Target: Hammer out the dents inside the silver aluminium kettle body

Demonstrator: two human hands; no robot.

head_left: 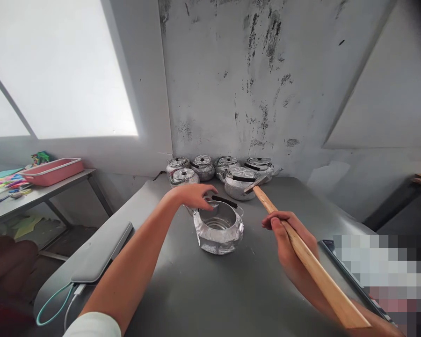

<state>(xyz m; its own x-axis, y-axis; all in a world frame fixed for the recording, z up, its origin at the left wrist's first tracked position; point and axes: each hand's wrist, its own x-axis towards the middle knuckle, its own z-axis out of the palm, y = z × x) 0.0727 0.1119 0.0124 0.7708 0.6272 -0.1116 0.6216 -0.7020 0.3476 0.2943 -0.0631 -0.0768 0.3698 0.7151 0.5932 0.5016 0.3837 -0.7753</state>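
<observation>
A dented silver metal kettle without a lid stands on the grey table in front of me, its black handle grip folded toward the back of the rim. My left hand reaches over the kettle's back left side, thumb and forefinger apart near the rim and handle. Whether it touches the metal, I cannot tell. In my right hand is a hammer, gripped round its long wooden handle. The hammer's head points away from me, right of the kettle and in front of another kettle.
Several lidded silver kettles crowd the back of the grey table by the stained wall. A grey power bank with cables lies at left. Beyond stands a side table with a pink tray. A dark-edged flat object lies at right, partly blurred out.
</observation>
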